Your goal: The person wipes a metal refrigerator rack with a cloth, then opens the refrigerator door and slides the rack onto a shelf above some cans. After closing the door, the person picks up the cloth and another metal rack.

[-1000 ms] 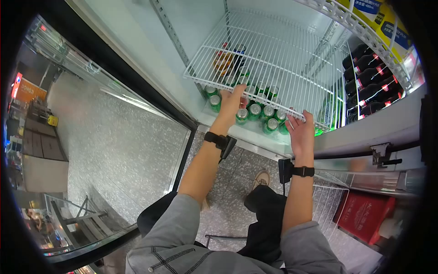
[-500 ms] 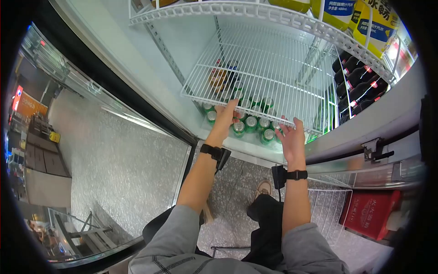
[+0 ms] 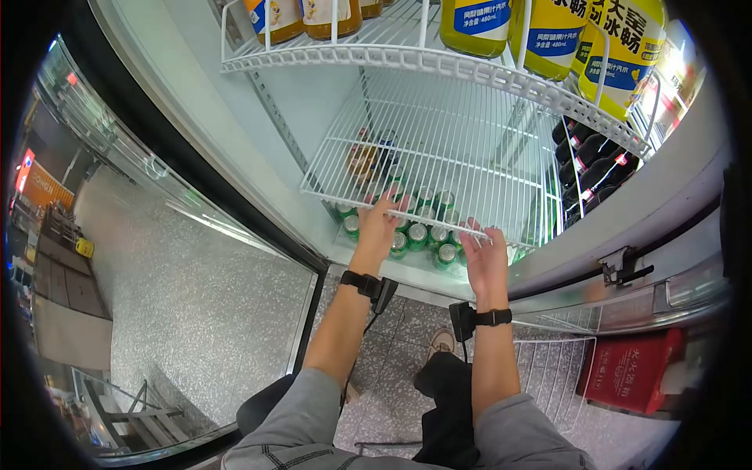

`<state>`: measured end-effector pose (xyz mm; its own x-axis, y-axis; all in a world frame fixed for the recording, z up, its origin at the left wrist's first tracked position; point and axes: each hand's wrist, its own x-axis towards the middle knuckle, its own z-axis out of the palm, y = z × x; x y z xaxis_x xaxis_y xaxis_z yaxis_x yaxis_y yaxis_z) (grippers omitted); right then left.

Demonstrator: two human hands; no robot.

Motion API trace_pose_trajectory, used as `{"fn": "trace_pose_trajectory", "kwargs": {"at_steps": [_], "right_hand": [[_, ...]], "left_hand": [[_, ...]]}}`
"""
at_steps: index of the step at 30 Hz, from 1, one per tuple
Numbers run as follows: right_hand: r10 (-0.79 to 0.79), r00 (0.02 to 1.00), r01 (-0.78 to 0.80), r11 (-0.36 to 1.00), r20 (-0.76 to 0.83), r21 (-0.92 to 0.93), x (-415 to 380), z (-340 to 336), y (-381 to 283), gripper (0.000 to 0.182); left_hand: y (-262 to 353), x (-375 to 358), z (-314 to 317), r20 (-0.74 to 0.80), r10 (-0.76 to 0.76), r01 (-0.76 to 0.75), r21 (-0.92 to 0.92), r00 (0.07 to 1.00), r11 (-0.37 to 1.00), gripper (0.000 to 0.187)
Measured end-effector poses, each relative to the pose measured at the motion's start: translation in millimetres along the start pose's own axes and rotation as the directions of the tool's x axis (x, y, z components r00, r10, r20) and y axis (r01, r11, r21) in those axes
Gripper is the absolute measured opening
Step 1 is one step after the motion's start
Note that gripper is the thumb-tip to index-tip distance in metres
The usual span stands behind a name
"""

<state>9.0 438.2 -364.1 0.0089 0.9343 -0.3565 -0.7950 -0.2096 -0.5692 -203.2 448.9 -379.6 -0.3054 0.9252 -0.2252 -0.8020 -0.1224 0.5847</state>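
A white wire shelf spans the inside of an open drinks fridge, and both my hands are at its front edge. My left hand grips the front rail left of the middle, thumb on top. Further right, my right hand has its fingers closed on the same rail, palm turned up. Beneath the shelf, green drink cans stand in rows on the fridge floor. Behind them, some amber and dark drinks show through the wires.
Above is another wire shelf with yellow bottles and orange bottles. Dark bottles lie stacked at the right. The glass door stands open at left. A red crate sits at lower right.
The view has tilted up, so more of the upper shelf and its bottles shows. Both hands stay on the rail of the lower wire shelf.
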Motion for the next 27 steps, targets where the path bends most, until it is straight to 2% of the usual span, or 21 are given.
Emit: {"fn": "trace_pose_trajectory", "kwargs": {"at_steps": [3, 7, 17, 20, 27], "right_hand": [[-0.056, 0.998, 0.057, 0.998, 0.040, -0.028, 1.2, 3.4, -4.8, 0.048], [-0.061, 0.995, 0.061, 0.998, 0.074, 0.003, 4.9, 11.5, -8.4, 0.035], [-0.035, 0.998, 0.033, 0.999, 0.051, 0.035, 8.1, 3.4, -1.1, 0.028], [-0.023, 1.000, 0.023, 0.999, -0.010, 0.023, 3.8, 4.9, 0.3, 0.026], [-0.005, 1.000, 0.005, 0.999, -0.001, 0.036, 6.8, -1.2, 3.5, 0.027]], "left_hand": [[-2.2, 8.3, -9.1, 0.021, -0.027, 0.027, 0.013, 0.999, 1.000, 0.037], [6.4, 15.8, -2.6, 0.103, -0.044, 0.037, 0.070, 0.994, 0.997, 0.025], [3.2, 15.2, -7.9, 0.073, -0.026, 0.016, 0.138, 0.997, 0.990, 0.031], [0.8, 12.0, -8.2, 0.042, -0.015, 0.009, 0.133, 0.999, 0.991, 0.032], [-3.2, 12.0, -12.5, 0.002, 0.024, -0.024, 0.162, 1.000, 0.986, 0.035]]}}
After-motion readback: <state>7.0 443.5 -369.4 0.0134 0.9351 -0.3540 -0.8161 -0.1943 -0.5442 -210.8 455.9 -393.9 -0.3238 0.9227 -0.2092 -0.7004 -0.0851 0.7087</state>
